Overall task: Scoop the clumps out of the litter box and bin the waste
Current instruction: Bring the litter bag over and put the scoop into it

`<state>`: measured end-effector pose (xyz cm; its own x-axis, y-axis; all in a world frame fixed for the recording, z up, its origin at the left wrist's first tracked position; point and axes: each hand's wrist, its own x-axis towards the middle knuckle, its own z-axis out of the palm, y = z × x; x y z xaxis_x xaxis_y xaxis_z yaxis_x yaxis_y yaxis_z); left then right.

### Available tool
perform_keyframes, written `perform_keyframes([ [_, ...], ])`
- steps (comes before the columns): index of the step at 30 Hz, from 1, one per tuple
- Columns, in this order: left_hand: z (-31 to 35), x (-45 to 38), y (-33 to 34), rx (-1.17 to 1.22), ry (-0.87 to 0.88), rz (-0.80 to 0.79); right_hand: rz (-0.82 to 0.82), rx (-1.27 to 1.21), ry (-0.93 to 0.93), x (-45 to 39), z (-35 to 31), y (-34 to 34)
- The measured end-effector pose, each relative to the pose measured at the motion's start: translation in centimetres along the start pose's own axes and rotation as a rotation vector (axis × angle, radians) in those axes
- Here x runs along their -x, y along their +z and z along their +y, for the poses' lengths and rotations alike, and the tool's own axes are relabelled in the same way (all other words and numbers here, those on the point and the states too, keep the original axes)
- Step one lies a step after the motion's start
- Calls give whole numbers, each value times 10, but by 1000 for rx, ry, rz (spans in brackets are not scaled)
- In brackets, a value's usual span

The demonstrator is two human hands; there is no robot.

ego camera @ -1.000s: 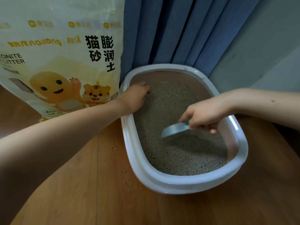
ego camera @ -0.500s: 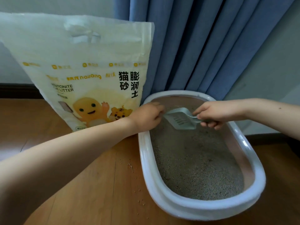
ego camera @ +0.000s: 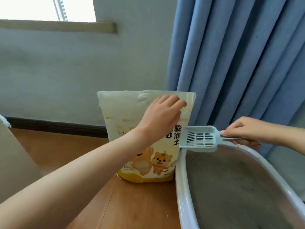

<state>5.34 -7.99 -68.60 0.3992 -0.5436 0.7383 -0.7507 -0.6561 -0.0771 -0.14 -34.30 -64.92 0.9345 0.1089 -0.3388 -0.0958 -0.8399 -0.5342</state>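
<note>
A white litter box point(ego camera: 180, 184) filled with grey litter point(ego camera: 231, 187) takes up the lower right. My right hand point(ego camera: 244, 129) grips the handle of a pale blue slotted scoop point(ego camera: 199, 138), held level over the box's far left rim; its slots look empty. My left hand point(ego camera: 162, 116) hangs in front of the upper part of a cream cat litter bag point(ego camera: 128, 113), fingers relaxed and loosely spread, holding nothing. No clumps are visible in the litter.
The bag stands on a wooden floor point(ego camera: 132, 204) against a grey wall. Blue curtains point(ego camera: 231, 55) hang behind the box. A beige object point(ego camera: 14, 162) stands at the left edge. A few grains lie on the floor.
The view tilted upward. My left hand left the box rim and rose to the bag's upper part. My right hand lifted the scoop out of the litter to the far rim.
</note>
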Motion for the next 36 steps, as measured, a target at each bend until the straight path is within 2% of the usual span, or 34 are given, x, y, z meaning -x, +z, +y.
perform_keyframes([
  [3, -30, 2, -23, -166, -149, 48, 72, -40, -98, 1, -21, -4],
  [8, -55, 15, -42, -342, -328, -136, 139, -147, -244, -3, -51, -12],
  [13, -61, 22, -51, -262, -397, -235, 223, -321, -355, -9, -81, -13],
  [17, -61, 29, -57, -217, -299, -195, 317, -375, -429, -15, -101, -19],
  [23, -53, 43, -71, -273, 89, -88, 591, 189, -598, -7, -127, -24],
  [28, -48, 49, -75, -250, 193, -42, 609, 355, -720, -16, -143, -21],
  [32, -50, 49, -73, -218, 190, -43, 676, 433, -847, -26, -157, -15],
  [36, -50, 49, -72, -219, 203, -38, 639, 549, -847, -41, -162, 0],
])
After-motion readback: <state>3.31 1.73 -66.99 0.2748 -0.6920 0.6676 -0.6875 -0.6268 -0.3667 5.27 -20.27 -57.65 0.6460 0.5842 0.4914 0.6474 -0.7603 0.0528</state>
